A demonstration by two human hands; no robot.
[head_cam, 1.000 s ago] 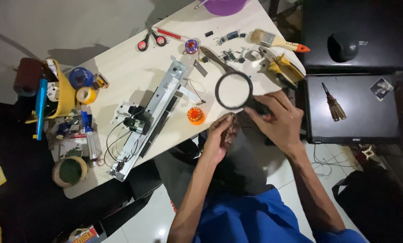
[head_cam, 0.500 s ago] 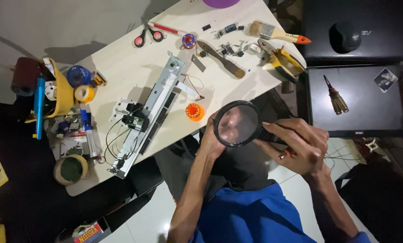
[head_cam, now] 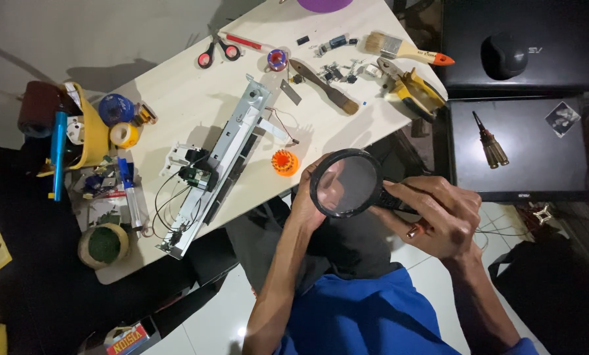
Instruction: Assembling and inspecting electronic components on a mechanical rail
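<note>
Right hand (head_cam: 439, 220) gripping the black handle of a round magnifying glass (head_cam: 345, 183), lens held just off the desk (head_cam: 176, 98) edge, left hand (head_cam: 314, 197) behind the lens – fingers curled, whether it holds anything unclear – orange gear (head_cam: 284, 162) nearby on the desk, beside a long metal frame (head_cam: 225, 154)

Glossy glass magnifier (head_cam: 345, 183), matt pale tabletop (head_cam: 176, 98)

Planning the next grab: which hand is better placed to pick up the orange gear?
Left, probably: the left hand sits beside the orange gear, while the right hand grips the magnifier by its handle.
</note>
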